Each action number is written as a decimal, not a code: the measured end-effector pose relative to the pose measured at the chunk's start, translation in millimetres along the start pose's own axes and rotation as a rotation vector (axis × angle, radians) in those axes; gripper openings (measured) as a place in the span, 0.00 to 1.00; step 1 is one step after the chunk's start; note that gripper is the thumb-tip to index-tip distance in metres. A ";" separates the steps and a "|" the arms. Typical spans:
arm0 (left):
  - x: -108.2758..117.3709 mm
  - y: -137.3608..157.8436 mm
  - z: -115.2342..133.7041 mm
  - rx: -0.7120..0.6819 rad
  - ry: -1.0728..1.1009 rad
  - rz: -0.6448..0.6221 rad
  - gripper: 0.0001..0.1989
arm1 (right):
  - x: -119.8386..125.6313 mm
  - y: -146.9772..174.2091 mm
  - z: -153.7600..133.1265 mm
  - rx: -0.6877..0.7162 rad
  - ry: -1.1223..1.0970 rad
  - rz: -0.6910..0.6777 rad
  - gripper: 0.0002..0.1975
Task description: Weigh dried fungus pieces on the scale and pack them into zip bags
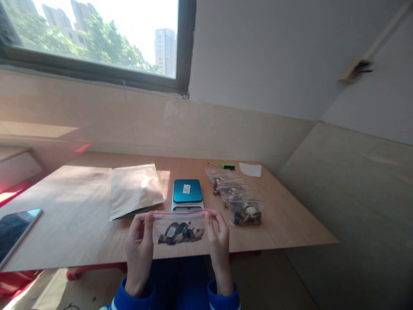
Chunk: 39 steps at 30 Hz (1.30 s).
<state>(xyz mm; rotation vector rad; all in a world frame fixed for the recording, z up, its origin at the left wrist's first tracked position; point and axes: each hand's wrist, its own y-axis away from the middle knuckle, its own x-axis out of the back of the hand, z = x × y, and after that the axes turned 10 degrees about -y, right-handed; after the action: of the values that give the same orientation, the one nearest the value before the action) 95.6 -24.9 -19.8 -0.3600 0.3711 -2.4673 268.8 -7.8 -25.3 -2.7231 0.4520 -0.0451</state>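
A clear zip bag (180, 234) with a red zip strip hangs between my hands above the table's front edge. Dark and pale dried pieces, perhaps mushrooms, lie in the bottom of it. My left hand (140, 245) pinches its top left corner, and my right hand (219, 245) grips the top right corner. Just behind the bag is a digital scale (187, 191) with a blue top plate and a white label; the bag partly hides its front. Several similar filled zip bags (247, 213) stand in a row to the right of the scale.
Left of the scale lies a large paper pouch (135, 189). A tablet-like device (19, 232) rests at the table's left edge. Behind the bags are a green-and-black screwdriver (226, 166) and a white paper piece (251, 169). The wooden table (290, 224) meets the wall behind.
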 end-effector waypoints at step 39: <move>-8.4 2.4 -0.5 -0.144 0.138 -0.221 0.04 | -45.5 6.0 -27.6 0.380 0.236 -0.258 0.11</move>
<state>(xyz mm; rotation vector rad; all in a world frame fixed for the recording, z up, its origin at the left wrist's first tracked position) 103.2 -21.6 -22.4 -0.3046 0.5971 -2.6979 221.4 -8.6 -0.5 -2.3887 0.1329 -0.4752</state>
